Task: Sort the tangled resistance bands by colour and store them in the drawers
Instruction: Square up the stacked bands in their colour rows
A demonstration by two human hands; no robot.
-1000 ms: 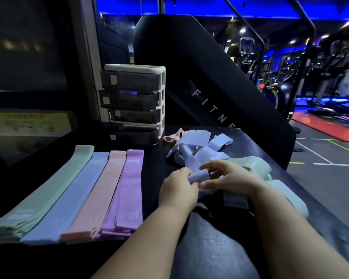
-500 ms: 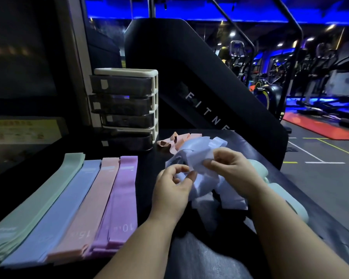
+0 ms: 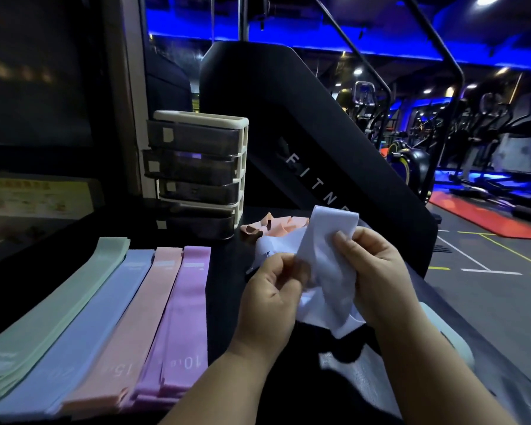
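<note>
Bands: your left hand (image 3: 272, 294) and right hand (image 3: 373, 271) each pinch the pale blue band (image 3: 327, 262), centre frame. Four sorted stacks (image 3: 111, 317) lie lower left.

Dim gym interior, underexposed overall. Blue LED strip (image 3: 319, 41) along ceiling, 12 to 2 o'clock, is main colour cast. White ceiling spot (image 3: 488, 0) blown out at 1 o'clock. Black tabletop (image 3: 227, 302) swallows detail. Pale blue band (image 3: 328, 271) at centre is brightest, folds washed out. Left hand (image 3: 269, 302) fingertips motion-smeared. Sorted bands (image 3: 105, 317) at 8 o'clock soft, stretched by wide-angle bend. Yellow notice (image 3: 34, 196) at 9 o'clock illegible, perhaps out of focus. Drawer fronts (image 3: 193, 167) carry faint blue reflection.
</note>
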